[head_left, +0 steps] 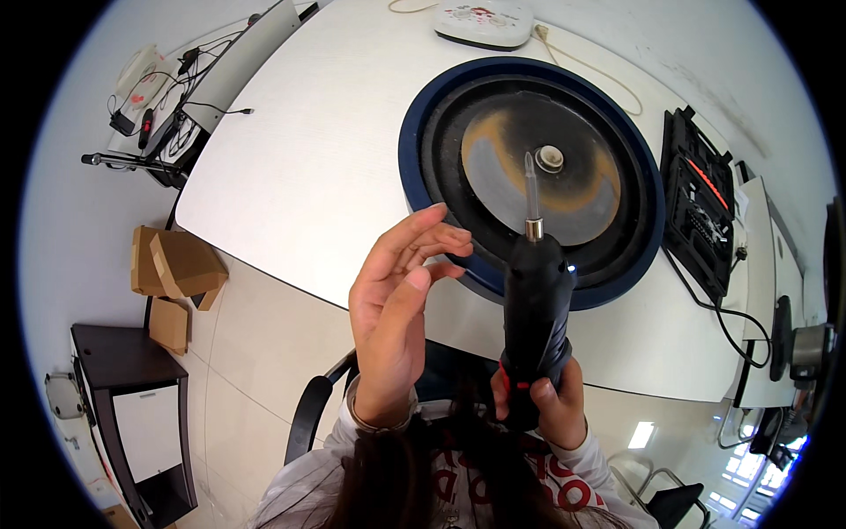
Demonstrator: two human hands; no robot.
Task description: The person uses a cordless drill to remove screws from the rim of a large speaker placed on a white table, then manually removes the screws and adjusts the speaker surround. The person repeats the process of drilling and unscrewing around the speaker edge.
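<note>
My right hand is wrapped around the handle of a black cordless electric screwdriver with red accents. Its long bit points away from me, and from this angle the tip overlaps the metal plate; I cannot tell whether it touches. A small light glows on the tool's side. Left of the screwdriver, my left hand is raised with fingers apart and slightly curled, holding nothing. Beyond both hands lies a round, dark blue-rimmed electric heating pan, its inside blackened. In its middle are a stained grey-brown metal plate and a round pale knob.
An opened black tool case with bits lies at the right of the white table, a black cable beside it. A white patterned appliance sits at the back. Cardboard boxes, a cabinet and a chair stand around.
</note>
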